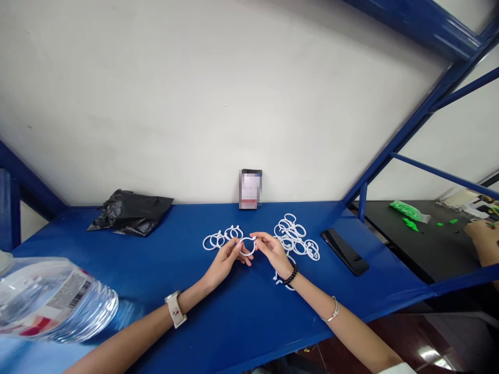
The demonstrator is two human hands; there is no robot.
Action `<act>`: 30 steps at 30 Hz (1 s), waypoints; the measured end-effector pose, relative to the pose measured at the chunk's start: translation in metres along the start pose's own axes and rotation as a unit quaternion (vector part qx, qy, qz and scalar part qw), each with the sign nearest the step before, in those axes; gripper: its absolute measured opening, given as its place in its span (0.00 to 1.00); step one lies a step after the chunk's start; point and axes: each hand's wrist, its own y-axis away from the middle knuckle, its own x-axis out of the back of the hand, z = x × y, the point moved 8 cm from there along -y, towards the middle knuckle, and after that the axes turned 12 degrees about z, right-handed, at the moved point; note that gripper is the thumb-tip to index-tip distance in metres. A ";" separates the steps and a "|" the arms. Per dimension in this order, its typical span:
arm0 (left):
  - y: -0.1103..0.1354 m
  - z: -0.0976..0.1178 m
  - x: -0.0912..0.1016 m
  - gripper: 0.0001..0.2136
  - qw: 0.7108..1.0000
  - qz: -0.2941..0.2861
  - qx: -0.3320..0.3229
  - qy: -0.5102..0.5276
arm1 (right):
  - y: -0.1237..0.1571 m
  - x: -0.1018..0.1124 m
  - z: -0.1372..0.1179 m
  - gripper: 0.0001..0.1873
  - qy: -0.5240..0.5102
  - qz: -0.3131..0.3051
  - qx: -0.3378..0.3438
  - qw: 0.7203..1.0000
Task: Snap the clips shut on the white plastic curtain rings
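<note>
A white plastic ring point(247, 254) with a small knob is held up between my two hands, above the blue table. My left hand point(226, 262) pinches its left side between thumb and fingers. At its upper right, by the knob, the fingertips of my right hand point(275, 253) are closed on it. Several similar white rings point(213, 241) lie just beyond my left hand. A larger heap of white rings point(299, 246) sits to the right of my right hand. More white ring parts point(289, 286) are partly hidden under my right wrist.
A black plastic bag point(130, 212) lies at the back left, and a large clear water bottle point(58, 298) at the front left. A phone point(344, 251) rests at right. A small pixelated box point(250, 190) leans on the wall. Another person's hand point(483, 239) is at the neighbouring black table.
</note>
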 end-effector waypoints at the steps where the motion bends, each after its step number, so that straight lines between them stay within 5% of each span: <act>1: 0.000 -0.001 0.000 0.16 1.000 -0.001 0.007 0.007 | 0.000 0.000 -0.001 0.15 0.004 0.001 0.003 1.000; 9: 0.004 -0.002 -0.007 0.21 0.999 -0.040 -0.005 -0.021 | -0.002 0.003 0.002 0.18 0.013 0.027 -0.002 1.000; 30: 0.008 -0.001 -0.013 0.15 0.993 -0.089 -0.053 -0.056 | 0.012 -0.020 -0.009 0.19 -0.010 -0.091 0.000 0.996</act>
